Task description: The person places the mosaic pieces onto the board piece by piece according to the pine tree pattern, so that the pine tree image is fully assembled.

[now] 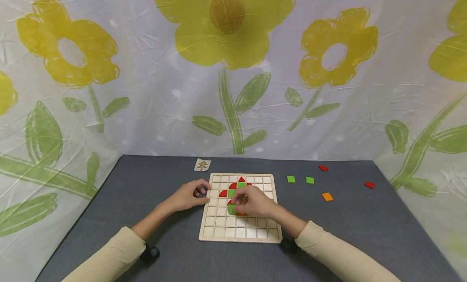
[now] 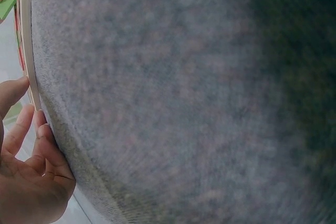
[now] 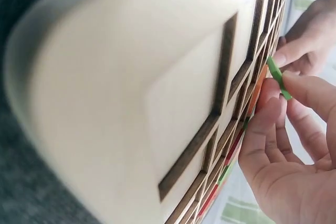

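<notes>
"Over the gridded wooden board (image 1: 215,232), what did the right hand (image 1: 254,201) hold?"

"A green square tile (image 1: 232,209), pinched and tilted, just beside an orange piece (image 1: 240,214) in the grid."

"And the left hand (image 1: 190,195)?"

"Relaxed, its thumb and fingertips touching the board's left edge."

"Where were the others?"

"Red tiles (image 1: 223,193) and green tiles (image 1: 231,193) sat in the grid's upper compartments. Two loose green squares (image 1: 290,179), an orange square (image 1: 327,197) and two loose red pieces (image 1: 369,185) lay on the surface (image 1: 175,241), right of the board. A small printed card (image 1: 202,165) lay near its far left corner."
</notes>
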Available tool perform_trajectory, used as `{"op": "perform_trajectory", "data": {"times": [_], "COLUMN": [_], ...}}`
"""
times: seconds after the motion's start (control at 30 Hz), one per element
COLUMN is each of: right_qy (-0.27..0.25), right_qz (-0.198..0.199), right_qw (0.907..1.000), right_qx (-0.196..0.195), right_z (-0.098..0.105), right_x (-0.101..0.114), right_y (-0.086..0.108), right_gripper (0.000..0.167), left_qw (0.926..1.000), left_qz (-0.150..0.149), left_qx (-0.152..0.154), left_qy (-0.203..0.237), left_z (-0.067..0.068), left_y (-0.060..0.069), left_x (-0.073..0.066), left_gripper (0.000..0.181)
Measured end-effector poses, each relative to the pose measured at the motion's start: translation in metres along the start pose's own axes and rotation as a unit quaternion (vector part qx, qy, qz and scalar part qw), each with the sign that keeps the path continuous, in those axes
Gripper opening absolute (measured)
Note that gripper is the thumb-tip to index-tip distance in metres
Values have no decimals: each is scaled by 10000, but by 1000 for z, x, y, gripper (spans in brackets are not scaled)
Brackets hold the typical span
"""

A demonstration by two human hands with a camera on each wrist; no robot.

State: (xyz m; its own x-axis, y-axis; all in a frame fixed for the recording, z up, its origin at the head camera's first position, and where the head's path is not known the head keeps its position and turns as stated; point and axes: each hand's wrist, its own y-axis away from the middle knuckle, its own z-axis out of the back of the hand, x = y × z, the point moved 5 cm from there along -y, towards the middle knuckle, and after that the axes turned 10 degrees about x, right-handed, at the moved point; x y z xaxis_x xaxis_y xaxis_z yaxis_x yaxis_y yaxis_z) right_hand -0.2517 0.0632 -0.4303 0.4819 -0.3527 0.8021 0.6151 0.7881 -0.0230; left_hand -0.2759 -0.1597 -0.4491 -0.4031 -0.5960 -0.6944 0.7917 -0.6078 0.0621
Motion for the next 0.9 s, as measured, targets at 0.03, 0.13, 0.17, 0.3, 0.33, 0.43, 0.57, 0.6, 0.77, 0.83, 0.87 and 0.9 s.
{"op": "perform_trajectory", "data": {"times": [0.03, 0.13, 0.17, 0.3, 0.33, 0.43, 0.57, 0.6, 0.77, 0.83, 0.87, 0.9], "right_qy": [15, 27, 21, 16, 31, 95, 209, 235, 282, 292, 302, 319], "right_qz": [-9, -58, -73, -127, -126, -93, -53, -56, -10, -2, -21, -40], "right_qw": [10000, 10000, 10000, 9999, 9999, 9999, 9998, 9997, 9996, 9996, 9995, 9995], "right_qx": [6, 20, 27, 42, 43, 31, 0, -3, 38, 55, 65, 73], "right_z": [0, -1, -1, -1, -1, 0, 0, 0, -1, -1, -2, -1], "right_x": [0, -2, -2, 0, 0, 3, 5, 5, 5, 4, 4, 5], "right_y": [0, 0, 0, -1, -1, -2, -4, -4, -5, -6, -6, -6], "right_gripper": [9, 9, 8, 8, 7, 7, 6, 6, 6, 7, 7, 6], "left_qw": [10000, 10000, 10000, 10000, 10000, 10000, 10000, 10000, 9999, 9999, 10000, 9999], "left_qz": [-21, 11, 6, 46, 32, 62, 80, 85, 117, 94, 87, 95], "left_qx": [2, -17, -19, -9, -2, 10, 22, 24, 27, 31, 34, 36], "left_qy": [-4, -18, -28, -16, -20, -9, -5, -6, 6, 17, 24, 26], "left_z": [0, 0, 0, 0, 0, 0, 0, 0, 0, 0, 0, 0], "left_y": [0, 0, 0, -1, -1, -1, -1, -1, -1, -1, -1, -1], "left_x": [0, 0, 0, 2, 2, 3, 4, 4, 4, 3, 3, 3], "left_gripper": [31, 31, 31, 31, 31, 31, 31, 31, 31, 31, 31, 31]}}
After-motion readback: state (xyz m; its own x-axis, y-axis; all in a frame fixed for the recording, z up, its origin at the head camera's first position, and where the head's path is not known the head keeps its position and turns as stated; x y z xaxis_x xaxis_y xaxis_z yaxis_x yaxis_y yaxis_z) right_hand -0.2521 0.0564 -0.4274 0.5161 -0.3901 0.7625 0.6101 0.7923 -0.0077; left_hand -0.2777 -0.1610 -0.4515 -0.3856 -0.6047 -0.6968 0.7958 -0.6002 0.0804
